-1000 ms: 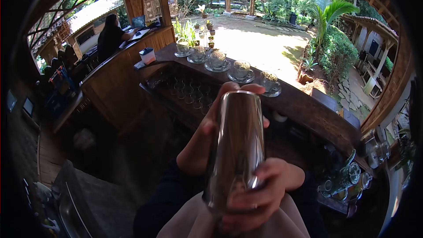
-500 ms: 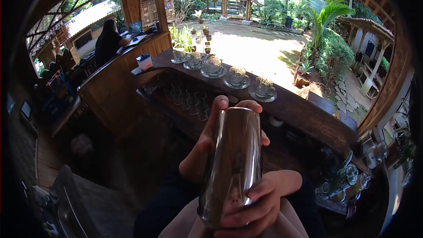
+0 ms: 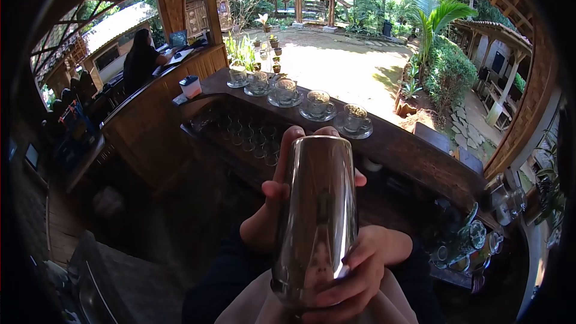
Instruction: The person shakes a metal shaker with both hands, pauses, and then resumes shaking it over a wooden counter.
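A shiny metal cocktail shaker (image 3: 318, 210) is held close in front of me, its flat end tilted up and away. Behind its far end, my left hand (image 3: 277, 187) curls around it with fingertips over the upper rim. My right hand (image 3: 363, 273) wraps around the lower right side, near the wider end. Part of both palms is hidden by the metal. Beyond the shaker, a row of several glass cups on saucers stands on the wooden counter; the nearest glass cup (image 3: 355, 119) is filled with something pale and grainy.
Upturned glasses (image 3: 258, 138) sit on a lower shelf under the counter (image 3: 414, 162). A lidded container (image 3: 191, 86) stands at the counter's left end. Glass jars and bottles (image 3: 474, 237) crowd the right. Another person (image 3: 141, 63) sits at a desk, far left.
The shaker's far end has risen slightly, still in both hands. My left thumb has come away from its side a little. The view has shifted slightly.
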Tool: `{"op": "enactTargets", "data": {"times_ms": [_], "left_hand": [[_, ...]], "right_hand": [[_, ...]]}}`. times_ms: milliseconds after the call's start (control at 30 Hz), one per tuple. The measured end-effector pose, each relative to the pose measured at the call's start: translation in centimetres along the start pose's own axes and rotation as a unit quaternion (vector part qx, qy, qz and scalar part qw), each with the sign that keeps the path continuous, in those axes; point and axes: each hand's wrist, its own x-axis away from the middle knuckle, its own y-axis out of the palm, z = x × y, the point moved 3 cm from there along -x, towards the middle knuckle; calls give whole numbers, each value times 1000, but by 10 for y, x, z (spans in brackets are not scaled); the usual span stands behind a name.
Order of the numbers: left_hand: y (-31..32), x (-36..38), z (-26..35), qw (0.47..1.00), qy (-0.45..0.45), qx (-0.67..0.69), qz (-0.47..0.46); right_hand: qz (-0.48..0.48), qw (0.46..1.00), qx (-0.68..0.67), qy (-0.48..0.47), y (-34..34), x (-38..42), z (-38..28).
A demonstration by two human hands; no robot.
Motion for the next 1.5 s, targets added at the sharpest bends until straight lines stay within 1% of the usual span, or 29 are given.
{"op": "enactTargets", "data": {"times_ms": [33, 100, 167, 200, 233, 300, 333, 367, 433, 467, 500, 600, 633, 733, 833, 900, 967, 1000, 1033, 1100, 1133, 1167, 1200, 1233, 1267, 1300, 1367, 1433, 1500], "left_hand": [[-5, 3, 6, 1000, -2, 2, 4], [-44, 28, 12, 893, -244, 235, 296], [-104, 62, -9, 875, -276, 248, 311], [-149, 93, -10, 892, -271, -162, 324], [-167, 103, -6, 761, -216, -545, 279], [-129, 81, -2, 914, -148, -324, 195], [-75, 45, -8, 944, -250, 107, 186], [-25, 15, -4, 788, -303, 517, 141], [-36, 29, 19, 912, -282, 194, 227], [-25, 7, 5, 994, -76, 78, 2], [-25, 1, 7, 991, -70, -25, -112], [-39, 31, -2, 977, -137, 86, 138], [-54, 44, 3, 870, -280, 274, 298], [-133, 75, -8, 843, -194, 218, 451], [-141, 70, -7, 820, -158, 55, 548], [-76, 33, 7, 851, -280, 222, 386], [-43, 10, -1, 844, -334, 303, 290], [-33, -8, -4, 968, -183, 148, 91], [-22, -14, -3, 993, -13, -23, -117], [-33, 3, -9, 999, -40, 2, 33], [-50, 14, -6, 963, -154, 124, 184], [-62, 25, -4, 877, -260, 241, 324], [-49, 6, -29, 813, -264, 515, 62], [-71, 18, -30, 813, -262, 517, 63], [-127, 48, -31, 860, -248, 296, 332], [-161, 72, -22, 802, -204, 40, 559], [-129, 48, -25, 864, -165, 126, 459], [-96, 32, -15, 843, -313, 294, 323], [-48, 10, -8, 928, -236, 149, 247]], "right_hand": [[33, 992, 16, -118, 2, 10, 3], [39, 994, 17, 102, 6, 31, 26], [18, 939, -12, 343, 21, 80, 65], [43, 874, -13, 484, 29, 100, 76], [41, 876, -11, 480, 25, 96, 71], [15, 881, 1, 474, 15, 83, 62], [-46, 918, -11, 394, 9, 57, 50], [-42, 947, -28, 316, 8, 35, 31], [-31, 994, 25, 105, 9, 17, -8], [-40, 998, 15, 42, 2, 4, -22], [-42, 998, 15, 40, 1, 6, -18], [-37, 997, 2, -70, 3, 26, -6], [-62, 995, 4, 84, 1, 36, 17], [60, 880, -37, 471, 23, 104, 75], [34, 865, -14, 501, 7, 80, 73], [-78, 950, 20, 303, 0, 31, 38], [80, 992, 24, 93, 13, 6, -1], [19, 1000, 17, -1, -1, 1, -13], [18, 1000, 16, -5, -4, 3, -5], [55, 993, 57, -83, -4, 14, 7], [150, 986, 67, 13, 24, 53, 16], [-30, 991, -3, 128, -7, 48, 36], [-16, 971, 26, 238, -1, 74, 58], [36, 926, 16, 376, 6, 102, 78], [86, 859, 7, 505, 8, 121, 88], [83, 859, 7, 506, 2, 118, 83], [22, 895, 16, 446, -14, 90, 79], [-66, 955, -5, 289, -21, 41, 49], [8, 996, 45, 78, -5, 28, 13]]}}
